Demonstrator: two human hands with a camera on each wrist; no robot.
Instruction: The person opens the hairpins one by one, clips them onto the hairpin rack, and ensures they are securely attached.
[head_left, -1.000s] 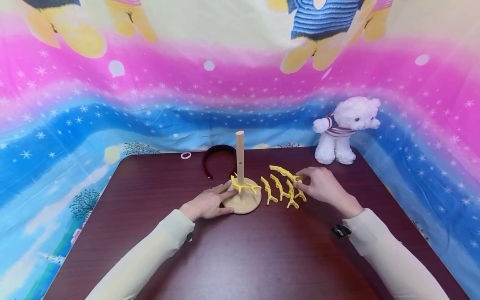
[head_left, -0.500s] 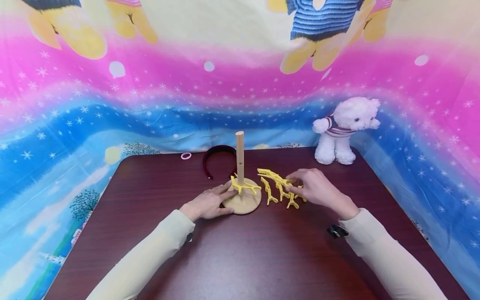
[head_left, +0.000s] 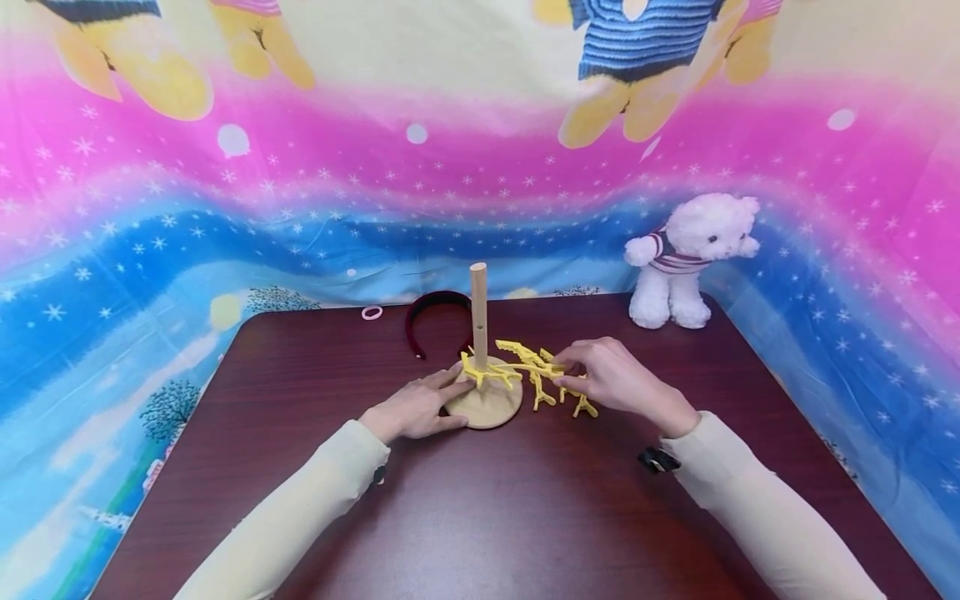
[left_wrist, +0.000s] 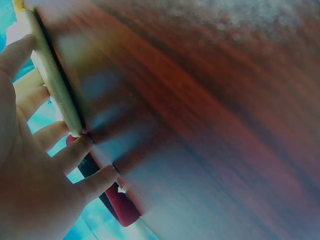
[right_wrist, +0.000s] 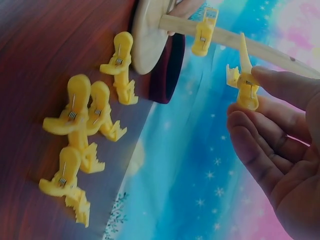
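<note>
My right hand [head_left: 618, 379] pinches a yellow alligator hair clip [right_wrist: 246, 85] by its grip end, between thumb and fingers. The clip's two prongs are spread apart and point left, toward a wooden stand. The stand has a round base [head_left: 491, 412] and an upright post [head_left: 480, 308]. Low on the post, yellow clip parts [head_left: 495, 373] stick out; the right wrist view shows a clip [right_wrist: 204, 35] there. My left hand [head_left: 412, 408] rests at the base's left side with fingers extended, its thumb touching the rim. Several more yellow clips [right_wrist: 75, 120] lie on the table beneath my right hand.
A dark red headband [head_left: 420, 317] lies behind the stand, with a small pale pink ring [head_left: 372, 312] to its left. At the back right corner of the brown table [head_left: 480, 517] stands a white plush bear [head_left: 675, 258]. A patterned cloth [head_left: 337, 192] hangs around the table.
My right hand has moved left with the hair clip, over the other clips and closer to the post. The clip's prongs have spread apart. The left hand and the stand stay in place.
</note>
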